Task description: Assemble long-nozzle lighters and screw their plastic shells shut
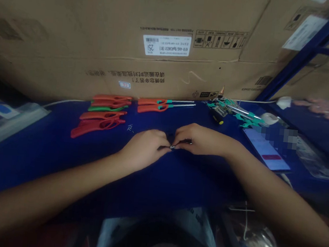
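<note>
Over the middle of the blue table [159,177], my left hand [146,147] and my right hand [199,139] meet fingertip to fingertip. Both pinch a small dark part with a light metallic spot [172,147]; fingers cover most of it, so its kind does not show. Left of my hands lie several red and orange lighter handle shells [98,127] and a green one [107,108]. Beyond them, two orange long-neck lighters [153,107] with metal tubes point right. A loose pile of teal parts with metal tubes [241,111] lies at the back right.
A large cardboard box [102,40] walls off the back. At right are a lit phone [266,151], a black and yellow screwdriver handle [218,117] and a blue metal post [305,55]. A clear plastic strip [13,124] lies at left; small metal bits [130,128] lie near my left hand.
</note>
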